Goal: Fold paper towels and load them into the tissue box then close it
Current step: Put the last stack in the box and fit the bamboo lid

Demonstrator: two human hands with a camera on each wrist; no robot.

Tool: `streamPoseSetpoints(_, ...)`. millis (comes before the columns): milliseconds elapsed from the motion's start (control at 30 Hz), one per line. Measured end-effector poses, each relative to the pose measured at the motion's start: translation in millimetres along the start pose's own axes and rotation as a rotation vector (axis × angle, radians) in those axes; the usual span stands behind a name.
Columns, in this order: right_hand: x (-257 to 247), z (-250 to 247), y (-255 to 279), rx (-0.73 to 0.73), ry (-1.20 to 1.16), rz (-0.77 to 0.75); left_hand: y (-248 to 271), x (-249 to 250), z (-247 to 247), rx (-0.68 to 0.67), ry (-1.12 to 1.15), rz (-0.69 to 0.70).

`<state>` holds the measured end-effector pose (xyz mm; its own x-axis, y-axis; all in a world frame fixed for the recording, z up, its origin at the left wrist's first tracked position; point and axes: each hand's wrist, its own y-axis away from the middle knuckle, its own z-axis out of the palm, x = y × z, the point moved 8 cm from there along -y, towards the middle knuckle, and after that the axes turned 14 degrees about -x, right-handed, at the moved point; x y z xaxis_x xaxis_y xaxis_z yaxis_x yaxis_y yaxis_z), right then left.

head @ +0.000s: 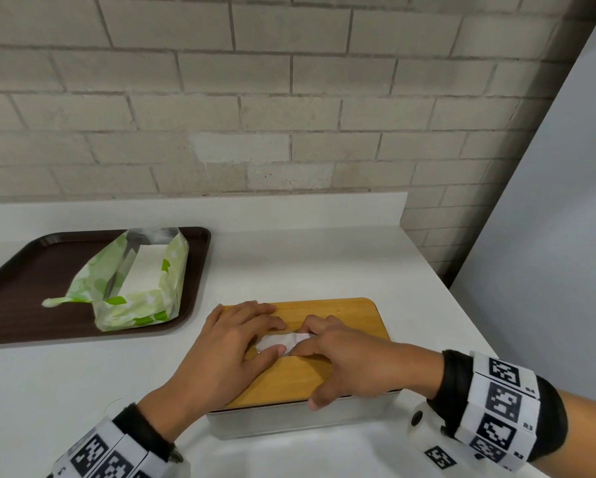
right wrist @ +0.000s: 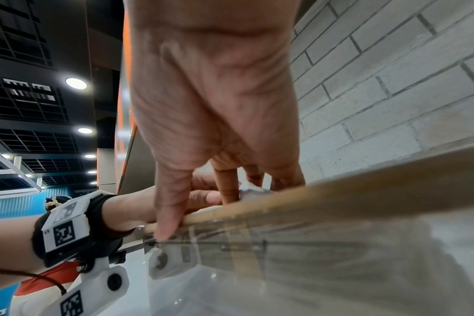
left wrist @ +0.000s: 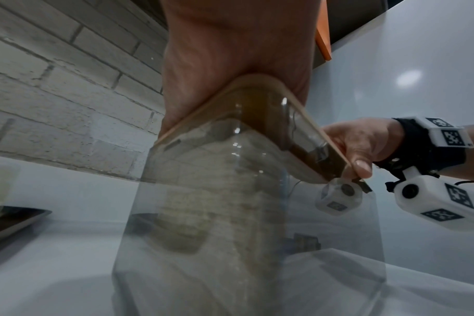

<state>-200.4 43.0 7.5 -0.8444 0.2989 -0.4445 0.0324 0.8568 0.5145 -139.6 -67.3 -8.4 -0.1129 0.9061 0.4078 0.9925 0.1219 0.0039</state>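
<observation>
A clear tissue box [head: 289,420] with a wooden lid [head: 351,315] on top stands on the white counter in front of me. A white paper towel [head: 279,341] pokes up through the lid's slot. My left hand [head: 234,339] lies flat on the lid's left half, its thumb touching the towel. My right hand [head: 338,357] has bent fingers closed on the towel's right end, and its thumb presses the lid's front edge. From below, the left wrist view shows the lid [left wrist: 306,119] seated on the box [left wrist: 217,213]. The right wrist view shows fingertips [right wrist: 230,192] at the towel [right wrist: 253,188].
A dark brown tray [head: 20,281] sits at the left and carries an opened green-and-white pack of paper towels [head: 141,281]. A brick wall stands behind the counter. The counter's edge runs diagonally at the right beside a grey panel [head: 548,236].
</observation>
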Motion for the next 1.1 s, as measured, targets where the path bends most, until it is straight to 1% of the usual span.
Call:
streamPoseSetpoints(167, -0.6, 2.3, 0.4, 0.009, -0.007, 0.0, 1.1, 0.1, 1.0, 0.002, -0.019, -0.017)
streamPoseSetpoints(300, 0.9, 0.5, -0.2, 0.039, -0.004, 0.0, 2.8, 2.6, 0.0, 0.03, -0.01, -0.018)
streamPoseSetpoints(433, 0.5, 0.3, 0.0, 0.049, 0.011, -0.003, 2.7, 2.7, 2.1, 0.009, -0.009, -0.033)
streamPoseSetpoints(500, 0.1, -5.1, 4.1, 0.109, -0.065, -0.022, 2.5, 2.2, 4.1, -0.021, -0.026, -0.032)
streamPoseSetpoints(567, 5.0, -18.7, 15.0, 0.242, -0.151, -0.05, 2.7, 4.1, 5.3, -0.061, -0.059, -0.03)
streamPoseSetpoints(600, 11.2, -25.2, 21.4, 0.296, -0.141, -0.045, 3.0, 5.7, 5.9, -0.08, -0.082, -0.033)
streamPoseSetpoints(633, 20.2, -29.6, 27.2, 0.319, -0.102, -0.018, 3.0, 7.4, 6.7, -0.099, -0.112, -0.041)
streamPoseSetpoints(667, 32.7, -30.2, 31.6, 0.306, -0.061, 0.035, 3.0, 9.0, 7.7, -0.122, -0.151, -0.059)
streamPoseSetpoints(733, 58.8, -21.2, 35.5, 0.207, 0.005, 0.145, 3.3, 9.0, 11.4, -0.173, -0.218, -0.109)
streamPoseSetpoints(833, 80.8, 2.2, 30.8, 0.096, 0.08, 0.163, 1.4, 5.0, 17.0, -0.229, -0.214, -0.146)
streamPoseSetpoints(967, 89.1, 11.7, 27.5, 0.092, 0.115, 0.164, 1.0, 3.9, 20.1, -0.284, -0.241, -0.137)
streamPoseSetpoints(1033, 89.8, 10.4, 27.6, 0.095, 0.123, 0.169, -0.1, 3.5, 18.7, -0.269, -0.233, -0.129)
streamPoseSetpoints(1100, 89.0, 9.1, 27.8, 0.089, 0.129, 0.195, -1.8, 4.5, 13.5, -0.244, -0.157, -0.102)
